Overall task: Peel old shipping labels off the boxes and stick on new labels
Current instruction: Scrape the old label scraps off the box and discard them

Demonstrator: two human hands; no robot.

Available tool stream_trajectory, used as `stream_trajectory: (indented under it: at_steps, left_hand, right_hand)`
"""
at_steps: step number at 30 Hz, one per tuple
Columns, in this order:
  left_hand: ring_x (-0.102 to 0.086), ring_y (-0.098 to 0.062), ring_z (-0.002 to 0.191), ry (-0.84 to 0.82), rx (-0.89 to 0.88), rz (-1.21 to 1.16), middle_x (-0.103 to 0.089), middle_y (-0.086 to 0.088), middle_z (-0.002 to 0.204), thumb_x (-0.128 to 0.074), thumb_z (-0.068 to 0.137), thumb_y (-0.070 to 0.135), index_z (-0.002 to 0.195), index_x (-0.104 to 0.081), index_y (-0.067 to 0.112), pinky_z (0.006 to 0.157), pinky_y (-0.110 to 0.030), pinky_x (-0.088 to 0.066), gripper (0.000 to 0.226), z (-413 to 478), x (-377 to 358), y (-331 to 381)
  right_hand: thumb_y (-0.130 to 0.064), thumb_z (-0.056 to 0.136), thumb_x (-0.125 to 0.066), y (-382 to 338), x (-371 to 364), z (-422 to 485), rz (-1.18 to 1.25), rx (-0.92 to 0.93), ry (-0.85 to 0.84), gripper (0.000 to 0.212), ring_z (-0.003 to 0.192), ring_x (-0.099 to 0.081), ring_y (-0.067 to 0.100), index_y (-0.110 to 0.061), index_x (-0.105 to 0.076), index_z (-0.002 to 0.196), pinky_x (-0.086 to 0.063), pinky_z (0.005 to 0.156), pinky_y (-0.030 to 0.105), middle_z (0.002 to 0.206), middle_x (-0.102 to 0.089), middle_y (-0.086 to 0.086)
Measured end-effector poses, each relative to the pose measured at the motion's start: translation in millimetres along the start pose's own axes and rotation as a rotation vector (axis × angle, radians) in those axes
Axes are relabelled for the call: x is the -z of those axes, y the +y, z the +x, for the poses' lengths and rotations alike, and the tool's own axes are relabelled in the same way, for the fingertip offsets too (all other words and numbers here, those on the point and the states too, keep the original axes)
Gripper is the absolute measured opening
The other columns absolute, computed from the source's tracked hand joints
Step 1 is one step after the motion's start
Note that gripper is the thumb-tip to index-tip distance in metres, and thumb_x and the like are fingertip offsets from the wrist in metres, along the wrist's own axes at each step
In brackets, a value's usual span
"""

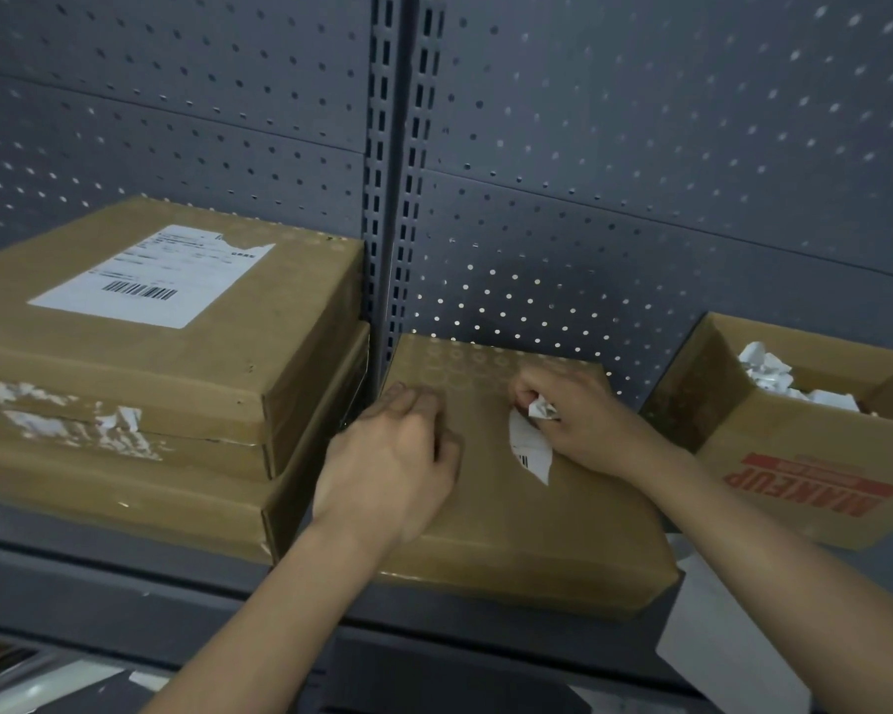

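A flat brown cardboard box (527,528) lies on the grey shelf in front of me. My left hand (398,450) presses on its top left part, fingers slightly bent. My right hand (573,414) pinches the crumpled, lifted end of a torn white label remnant (529,448) that still sticks to the box top. On the left, a stack of flat boxes (140,383) carries a white shipping label (150,275) with a barcode and a torn upper corner; white label scraps cling to the stack's front edges.
An open carton (774,456) with red print stands at the right and holds crumpled white paper scraps (774,376). A white sheet (723,631) lies at the shelf's front right. Grey pegboard (640,146) closes off the back.
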State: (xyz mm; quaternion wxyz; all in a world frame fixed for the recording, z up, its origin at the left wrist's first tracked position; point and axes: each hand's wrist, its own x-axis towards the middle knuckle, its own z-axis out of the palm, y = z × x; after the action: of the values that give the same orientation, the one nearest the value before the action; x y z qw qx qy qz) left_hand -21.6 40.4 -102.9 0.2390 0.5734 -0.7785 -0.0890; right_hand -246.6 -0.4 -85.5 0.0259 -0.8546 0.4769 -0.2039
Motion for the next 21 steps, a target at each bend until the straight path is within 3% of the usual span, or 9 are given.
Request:
stream_trajectory:
  at_steps: [4,14,18,21]
  left_hand:
    - [-0.038,-0.010,0.140,0.001,-0.006,0.008,-0.050,0.009,0.144,-0.041,0.098,0.042,0.138,-0.049,0.027,0.104,-0.034,-0.043,0.043,0,0,1]
    - [-0.038,-0.010,0.140,0.003,-0.001,0.027,-0.048,0.010,0.145,-0.040,0.098,0.043,0.139,-0.048,0.027,0.103,-0.033,-0.044,0.045,0,-1,0]
    - [-0.043,-0.011,0.135,0.005,0.005,0.019,-0.050,0.010,0.142,-0.041,0.098,0.041,0.136,-0.050,0.027,0.100,-0.033,-0.045,0.041,0,0,1]
    - [-0.045,-0.012,0.133,-0.009,0.010,0.023,-0.050,0.009,0.140,-0.041,0.098,0.041,0.135,-0.050,0.027,0.098,-0.034,-0.046,0.041,0,0,1]
  right_hand:
    - [0.004,0.079,-0.056,5,0,-3,0.073,-0.085,0.050,0.035,0.082,-0.060,0.016,-0.026,-0.040,0.072,-0.048,0.073,0.045,0.082,-0.062,-0.012]
    - [0.009,0.074,-0.053,-5,3,1,-0.053,-0.017,-0.057,0.052,0.076,-0.049,0.020,-0.036,-0.026,0.069,-0.040,0.067,0.035,0.079,-0.056,-0.002]
    - [0.010,0.079,-0.052,-5,8,-5,0.118,-0.130,-0.066,0.035,0.082,-0.055,0.021,-0.023,-0.040,0.072,-0.045,0.072,0.038,0.083,-0.060,-0.002]
    - [-0.004,0.091,-0.060,-4,14,-8,0.316,-0.266,-0.038,0.026,0.087,-0.060,0.014,-0.021,-0.045,0.076,-0.048,0.077,0.030,0.090,-0.065,-0.006]
